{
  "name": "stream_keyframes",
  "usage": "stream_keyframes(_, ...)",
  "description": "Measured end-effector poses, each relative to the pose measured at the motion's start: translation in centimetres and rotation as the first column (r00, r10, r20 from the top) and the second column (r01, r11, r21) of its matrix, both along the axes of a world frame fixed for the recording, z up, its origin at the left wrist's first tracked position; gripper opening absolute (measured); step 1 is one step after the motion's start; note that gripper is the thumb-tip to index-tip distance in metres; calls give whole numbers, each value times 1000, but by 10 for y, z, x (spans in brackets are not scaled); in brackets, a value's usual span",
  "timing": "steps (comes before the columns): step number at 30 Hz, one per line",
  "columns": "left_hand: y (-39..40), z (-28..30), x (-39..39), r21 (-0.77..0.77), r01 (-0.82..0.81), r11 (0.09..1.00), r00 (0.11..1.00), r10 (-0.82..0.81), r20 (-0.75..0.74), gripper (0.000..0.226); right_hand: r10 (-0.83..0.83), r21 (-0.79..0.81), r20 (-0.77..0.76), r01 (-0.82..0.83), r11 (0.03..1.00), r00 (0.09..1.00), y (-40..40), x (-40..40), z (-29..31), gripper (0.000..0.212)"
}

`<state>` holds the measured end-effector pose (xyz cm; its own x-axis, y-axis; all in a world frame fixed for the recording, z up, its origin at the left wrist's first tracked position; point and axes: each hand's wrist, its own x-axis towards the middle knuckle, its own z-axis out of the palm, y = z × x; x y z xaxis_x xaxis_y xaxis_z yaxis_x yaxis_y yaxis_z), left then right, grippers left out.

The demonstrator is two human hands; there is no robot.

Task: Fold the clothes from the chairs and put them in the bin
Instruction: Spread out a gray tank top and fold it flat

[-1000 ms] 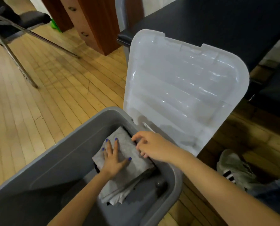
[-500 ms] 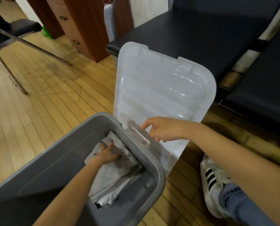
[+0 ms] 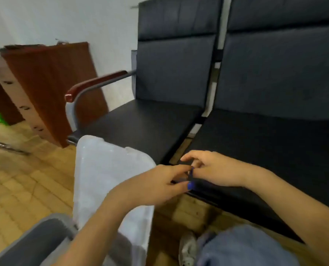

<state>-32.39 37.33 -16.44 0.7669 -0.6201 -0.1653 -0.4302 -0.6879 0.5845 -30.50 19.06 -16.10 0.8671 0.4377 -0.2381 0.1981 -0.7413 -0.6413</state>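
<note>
While both hands, left [image 3: 156, 186] and right [image 3: 215, 169], meet empty (fingers loosely curled), 2 chairs [image 3: 150, 123] stand beyond.

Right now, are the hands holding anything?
Nothing that can be seen. The left hand and right hand meet with fingers touching, above the black chair seat. No clothes show between them.

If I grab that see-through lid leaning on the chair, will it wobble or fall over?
Probably yes. The clear lid looks like thin plastic, so it is likely light and a bit bendy. It stands on edge, seemingly propped against the black chair, beside the gray bin, so a nudge could tip it.
</note>
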Motion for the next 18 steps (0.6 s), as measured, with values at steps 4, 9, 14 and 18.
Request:
stream_keyframes(4, -118, 16, 42, -50, 246, 968, 967, -241, 82, 40, -332, 114, 132, 318, 941, 934, -119, -20, 7, 40)
stream_keyframes(9, -268, -13, 63, -172, 452, 875, 888, -460, -7, 27, -740, 177, 284, 725, 666, 610, -255, -78, -34, 32)
stream_keyframes(14, -340, -93, 46, -240, 487, 840, 866, -427, 262, 60, -803, 36, 413, 873, 486, 430, -334, -123, -64, 40)
stream_keyframes(18, -331, -119, 24, -106, 693, 713, 561, -441, 700, 61, -675, 215, 737, 934, 286, 37, -373, -146, -52, 33)
